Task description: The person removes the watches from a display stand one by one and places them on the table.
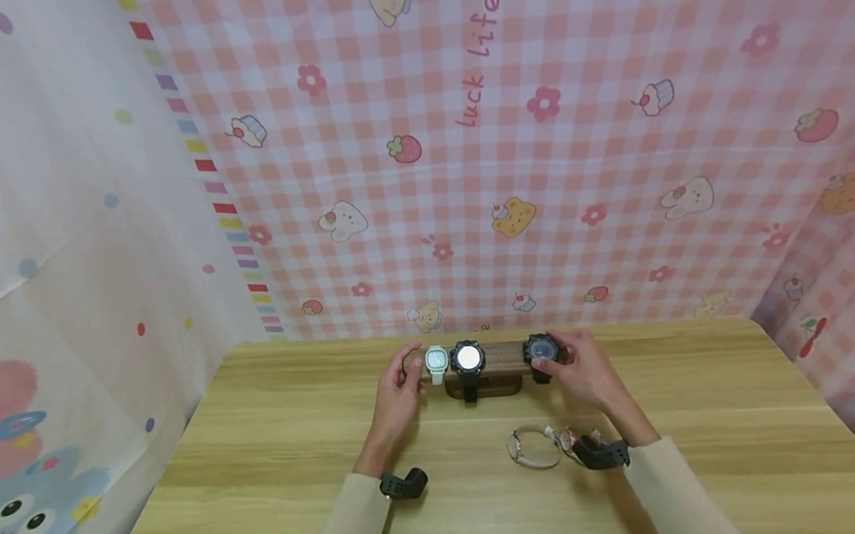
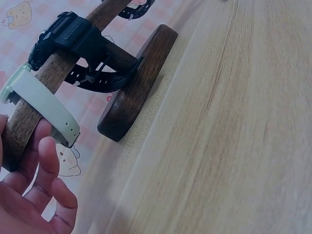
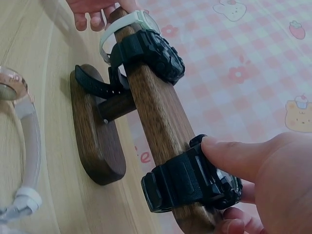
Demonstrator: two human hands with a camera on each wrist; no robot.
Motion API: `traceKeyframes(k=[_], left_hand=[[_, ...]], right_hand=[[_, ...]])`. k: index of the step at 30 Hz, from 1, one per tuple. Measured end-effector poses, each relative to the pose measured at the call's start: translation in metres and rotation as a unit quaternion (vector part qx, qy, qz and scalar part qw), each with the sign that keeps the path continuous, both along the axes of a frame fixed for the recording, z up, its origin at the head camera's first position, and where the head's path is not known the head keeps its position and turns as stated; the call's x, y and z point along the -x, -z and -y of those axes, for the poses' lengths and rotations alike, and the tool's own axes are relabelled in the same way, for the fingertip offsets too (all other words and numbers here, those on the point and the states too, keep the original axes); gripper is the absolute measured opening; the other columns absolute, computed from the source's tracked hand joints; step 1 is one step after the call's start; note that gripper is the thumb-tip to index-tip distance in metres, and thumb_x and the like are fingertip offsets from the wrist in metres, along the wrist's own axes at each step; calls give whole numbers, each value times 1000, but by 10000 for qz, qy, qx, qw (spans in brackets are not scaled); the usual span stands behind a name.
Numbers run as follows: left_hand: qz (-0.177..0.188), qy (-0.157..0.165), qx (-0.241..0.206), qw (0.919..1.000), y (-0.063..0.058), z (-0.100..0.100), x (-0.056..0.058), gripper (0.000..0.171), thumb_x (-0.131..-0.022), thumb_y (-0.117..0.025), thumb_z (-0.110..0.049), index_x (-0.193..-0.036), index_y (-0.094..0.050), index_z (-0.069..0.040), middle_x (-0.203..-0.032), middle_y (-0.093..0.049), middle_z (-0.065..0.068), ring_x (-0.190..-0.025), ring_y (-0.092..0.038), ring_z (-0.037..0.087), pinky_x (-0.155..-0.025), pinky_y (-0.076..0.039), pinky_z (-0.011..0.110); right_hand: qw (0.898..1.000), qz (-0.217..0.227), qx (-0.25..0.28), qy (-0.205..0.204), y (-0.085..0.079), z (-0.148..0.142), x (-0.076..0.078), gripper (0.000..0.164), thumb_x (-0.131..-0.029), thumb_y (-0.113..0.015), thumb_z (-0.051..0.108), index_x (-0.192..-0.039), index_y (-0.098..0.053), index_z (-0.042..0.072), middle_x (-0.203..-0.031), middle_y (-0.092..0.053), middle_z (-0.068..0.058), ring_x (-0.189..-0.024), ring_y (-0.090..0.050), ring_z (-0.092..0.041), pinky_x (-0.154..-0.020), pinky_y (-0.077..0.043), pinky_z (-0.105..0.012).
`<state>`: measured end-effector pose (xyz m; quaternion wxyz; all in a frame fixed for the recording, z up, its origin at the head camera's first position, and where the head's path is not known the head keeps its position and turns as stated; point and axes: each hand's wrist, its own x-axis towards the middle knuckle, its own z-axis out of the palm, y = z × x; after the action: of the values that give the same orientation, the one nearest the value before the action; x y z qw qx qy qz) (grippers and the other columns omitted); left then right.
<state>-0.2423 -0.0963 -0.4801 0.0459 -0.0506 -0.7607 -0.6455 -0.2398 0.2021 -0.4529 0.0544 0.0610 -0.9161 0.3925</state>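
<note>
A dark wooden watch stand (image 1: 504, 356) with a T-shaped bar and rounded base (image 3: 100, 156) stands near the table's back edge. My left hand (image 1: 396, 392) holds the bar's left end, fingers curled around it, right beside a pale green watch (image 2: 46, 100). Next to that watch, a black watch (image 1: 468, 355) with a bright, glaring face hangs on the bar, its strap dangling. Toward the right end sits another black watch (image 3: 187, 180). My right hand (image 1: 583, 368) grips this one, thumb on its case edge and fingers by the bar's end.
On the table (image 1: 291, 450), in front of the stand, lies a watch with a light strap (image 1: 534, 447). Beside it another watch (image 1: 568, 439) is partly covered by the black right wrist device (image 1: 600, 453). A pink checked cloth (image 1: 468, 214) hangs behind the table.
</note>
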Motion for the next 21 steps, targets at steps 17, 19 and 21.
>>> traceKeyframes(k=[17,19,21], left_hand=[[-28,72,-92,9999,1,1,1,33,-105,-51,-16,-137,-56,-13,-85,-56,28,-82,-59,53,-65,-52,35],[-37,87,-93,9999,1,1,0,33,-105,-50,-16,-138,-56,-13,-86,-56,29,-83,-59,53,-66,-52,38],[-35,89,-95,9999,1,1,0,33,-105,-50,-16,-137,-56,-13,-86,-56,30,-83,-59,53,-67,-53,40]], right_hand=[[10000,-63,-27,-44,1,-18,-2,61,-89,-75,23,-139,-51,-4,-111,-52,-23,-76,-48,-21,-62,-41,-30],[10000,-72,-34,-49,1,-20,-2,61,-89,-74,24,-139,-51,-4,-110,-53,-23,-75,-49,-21,-62,-42,-30],[9999,-96,-58,-56,1,-22,-2,62,-90,-74,24,-140,-51,-4,-112,-55,-23,-74,-50,-20,-61,-43,-30]])
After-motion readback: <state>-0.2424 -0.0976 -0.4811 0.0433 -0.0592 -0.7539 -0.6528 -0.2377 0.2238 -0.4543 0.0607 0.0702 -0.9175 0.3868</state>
